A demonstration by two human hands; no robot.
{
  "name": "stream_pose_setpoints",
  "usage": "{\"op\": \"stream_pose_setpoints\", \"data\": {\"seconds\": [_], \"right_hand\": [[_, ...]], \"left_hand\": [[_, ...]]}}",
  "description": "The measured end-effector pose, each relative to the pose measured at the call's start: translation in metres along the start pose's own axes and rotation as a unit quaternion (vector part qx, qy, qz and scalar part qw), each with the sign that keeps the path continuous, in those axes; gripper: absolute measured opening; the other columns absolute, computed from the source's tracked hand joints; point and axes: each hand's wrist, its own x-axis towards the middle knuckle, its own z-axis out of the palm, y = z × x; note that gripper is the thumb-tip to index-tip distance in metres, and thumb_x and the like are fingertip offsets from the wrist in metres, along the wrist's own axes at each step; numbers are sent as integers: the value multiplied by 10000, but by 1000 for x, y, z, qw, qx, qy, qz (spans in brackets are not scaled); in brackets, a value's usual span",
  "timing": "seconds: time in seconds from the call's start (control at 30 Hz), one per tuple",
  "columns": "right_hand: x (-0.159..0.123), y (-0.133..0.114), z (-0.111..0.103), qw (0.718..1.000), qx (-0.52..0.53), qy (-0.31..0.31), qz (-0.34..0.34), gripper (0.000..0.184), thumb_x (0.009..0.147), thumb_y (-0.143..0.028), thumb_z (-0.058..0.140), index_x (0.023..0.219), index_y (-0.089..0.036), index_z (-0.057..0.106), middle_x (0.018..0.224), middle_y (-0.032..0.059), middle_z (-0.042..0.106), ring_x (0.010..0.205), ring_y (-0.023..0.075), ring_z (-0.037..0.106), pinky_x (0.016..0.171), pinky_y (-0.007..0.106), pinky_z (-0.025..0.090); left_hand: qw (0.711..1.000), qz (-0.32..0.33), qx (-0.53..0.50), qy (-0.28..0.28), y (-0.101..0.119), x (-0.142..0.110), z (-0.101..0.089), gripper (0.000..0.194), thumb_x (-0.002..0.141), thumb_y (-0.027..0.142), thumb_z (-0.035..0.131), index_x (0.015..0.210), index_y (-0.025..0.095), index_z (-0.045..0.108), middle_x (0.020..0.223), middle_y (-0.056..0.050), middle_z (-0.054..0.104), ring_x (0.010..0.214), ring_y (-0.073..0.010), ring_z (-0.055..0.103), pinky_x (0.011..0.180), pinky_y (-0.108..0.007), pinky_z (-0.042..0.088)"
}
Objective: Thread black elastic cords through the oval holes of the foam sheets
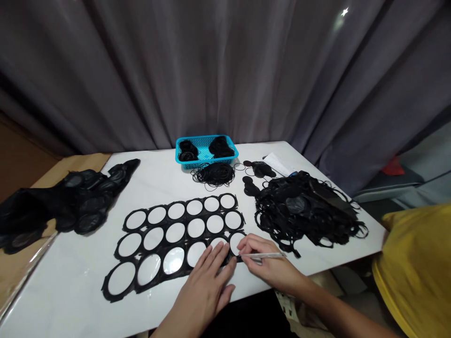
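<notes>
The left hand lies at about 6 o'clock on a white marble-patterned table, its fingers spread and pressing on the lower right part of a flat black sheet cut with three rows of round holes. The sheet lies mid-table, and white shows through most of its circles, with a glossy sheen in a few. Just to the left hand's right, the right hand has its thumb and curled fingers pinching a slim silver metal tool, whose tip meets the sheet's right end.

At 12 o'clock stands a turquoise plastic mesh basket holding two bundles of thin black loops. Just in front of it lies a loose black tangle of the same loops. At 2 o'clock sits a large, tangled heap of black strips and rings, with small black discs and white paper behind it. At 9 o'clock, a dark mass of black pieces with round glossy centres runs over the table's left edge. Yellow fabric fills the view at 4 o'clock.
</notes>
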Motion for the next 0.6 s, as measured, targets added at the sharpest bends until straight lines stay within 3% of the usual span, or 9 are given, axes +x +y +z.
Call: {"op": "stream_pose_setpoints", "data": {"seconds": [0.23, 0.43, 0.6], "right_hand": [[1, -2, -2, 1000, -8, 5, 19, 162, 875, -131, 523, 732, -207, 525, 924, 22, 669, 833, 155, 631, 737, 263, 461], [6, 4, -7, 995, 28, 47, 88, 140, 934, -277, 538, 824, -207, 591, 979, 44, 717, 862, 184, 680, 773, 303, 507], [19, 7, -15, 989, 100, 76, 84, 225, 944, -394, 580, 850, -192, 617, 1055, 78, 716, 912, 199, 702, 804, 315, 534]], "left_hand": [[1000, 15, 24, 4, 2, -2, 5, 473, 936, 227, 563, 1403, 204, 493, 1554, -58, 422, 1465, -276, 311, 1178, -461, 329], [997, 43, 62, -12, 7, -9, 19, 564, 914, 162, 580, 1458, 230, 447, 1594, -2, 352, 1500, -411, 80, 1177, -631, 205], [996, 66, 51, -13, 5, -11, 22, 667, 913, 199, 623, 1519, 269, 353, 1617, 5, 302, 1500, -416, 69, 1158, -669, 207]]}}
